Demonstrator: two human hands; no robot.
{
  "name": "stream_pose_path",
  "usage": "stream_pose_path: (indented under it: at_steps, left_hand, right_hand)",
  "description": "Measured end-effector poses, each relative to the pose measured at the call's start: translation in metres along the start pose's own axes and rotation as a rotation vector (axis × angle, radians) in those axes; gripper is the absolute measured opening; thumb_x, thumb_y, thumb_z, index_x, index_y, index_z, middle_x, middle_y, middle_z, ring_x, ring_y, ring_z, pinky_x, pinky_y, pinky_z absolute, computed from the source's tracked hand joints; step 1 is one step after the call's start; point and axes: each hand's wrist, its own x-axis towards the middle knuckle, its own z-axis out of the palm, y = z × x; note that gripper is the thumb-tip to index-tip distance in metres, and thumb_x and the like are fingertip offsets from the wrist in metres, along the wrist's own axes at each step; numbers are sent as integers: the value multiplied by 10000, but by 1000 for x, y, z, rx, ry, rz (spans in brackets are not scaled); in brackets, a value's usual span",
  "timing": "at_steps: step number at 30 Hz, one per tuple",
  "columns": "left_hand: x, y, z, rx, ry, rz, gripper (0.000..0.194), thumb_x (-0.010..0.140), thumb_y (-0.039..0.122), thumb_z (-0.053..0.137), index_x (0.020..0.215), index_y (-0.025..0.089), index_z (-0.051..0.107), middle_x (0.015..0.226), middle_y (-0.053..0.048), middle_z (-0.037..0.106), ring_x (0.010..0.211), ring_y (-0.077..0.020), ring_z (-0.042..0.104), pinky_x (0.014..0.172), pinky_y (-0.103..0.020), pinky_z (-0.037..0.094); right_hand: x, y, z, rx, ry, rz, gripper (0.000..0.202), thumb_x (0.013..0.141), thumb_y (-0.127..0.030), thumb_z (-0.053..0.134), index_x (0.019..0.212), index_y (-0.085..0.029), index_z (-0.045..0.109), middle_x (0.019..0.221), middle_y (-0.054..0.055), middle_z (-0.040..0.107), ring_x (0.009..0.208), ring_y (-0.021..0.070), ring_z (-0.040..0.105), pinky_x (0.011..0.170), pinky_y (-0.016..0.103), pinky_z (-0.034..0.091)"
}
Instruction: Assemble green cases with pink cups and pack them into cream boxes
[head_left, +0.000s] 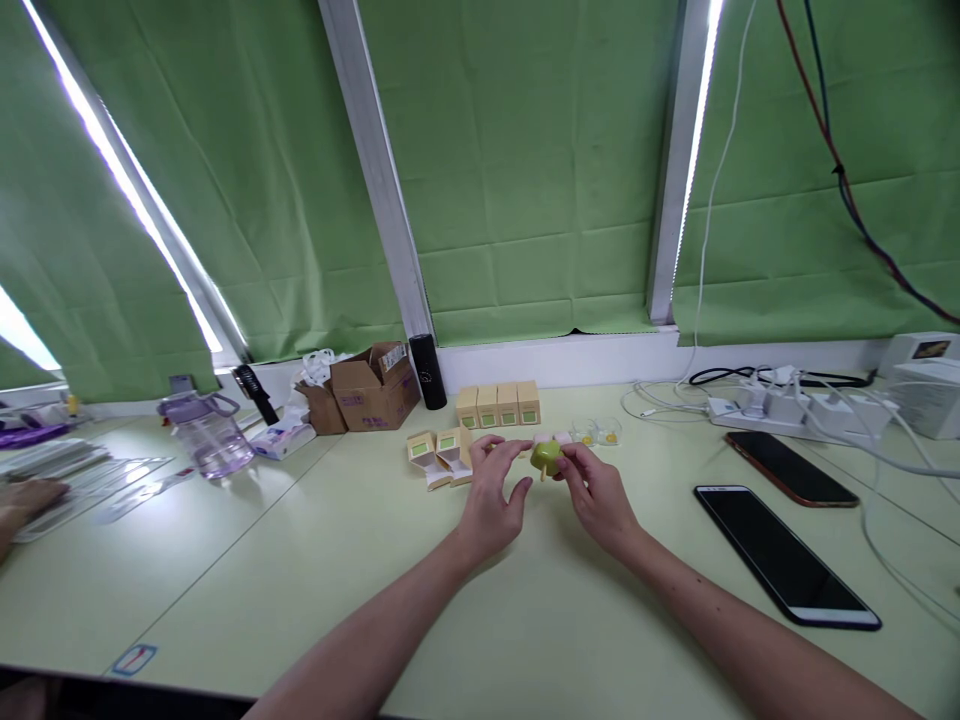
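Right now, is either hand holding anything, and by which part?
The right hand pinches a small rounded green object by its right side with its fingers. The left hand reaches toward it, fingers spread; whether it touches cannot be told.

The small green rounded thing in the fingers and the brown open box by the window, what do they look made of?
The small green rounded object looks like glossy moulded plastic: it catches a highlight. The brown open box looks like matte corrugated cardboard, with folded flaps.
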Motion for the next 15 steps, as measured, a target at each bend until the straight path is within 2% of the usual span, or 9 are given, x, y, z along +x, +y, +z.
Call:
stream_pose_path:
  at_steps: [5, 10, 15]
  left_hand:
    - [0, 2, 1, 59, -32, 53, 526, 908, 95, 633, 1396, 259, 527, 1319, -111, 639, 1243, -317, 461, 1061, -537, 413]
    - [-2, 3, 3, 73, -58, 40, 558, 891, 98, 670, 1406, 265, 539, 1329, -125, 588, 1261, -321, 439, 1062, -540, 429]
    - [-3, 2, 5, 53, -95, 27, 522, 871, 77, 674, 1351, 263, 588, 1265, -119, 585, 1238, -312, 450, 1049, -523, 456]
  right_hand:
    - [-1, 0, 3, 92, -28, 60, 400, 1031, -582, 457, 966, -227, 629, 768, 45, 729, 669, 197, 701, 655, 326, 587]
    - [-2, 1, 4, 129, -75, 193, 467, 1001, -655, 464, 906, -227, 626, 707, 31, 705, 621, 196, 692, 612, 304, 549]
    - [-4, 0, 6, 132, -122, 255, 492, 978, -693, 472, 849, -236, 601, 634, 11, 670, 570, 186, 651, 584, 288, 497]
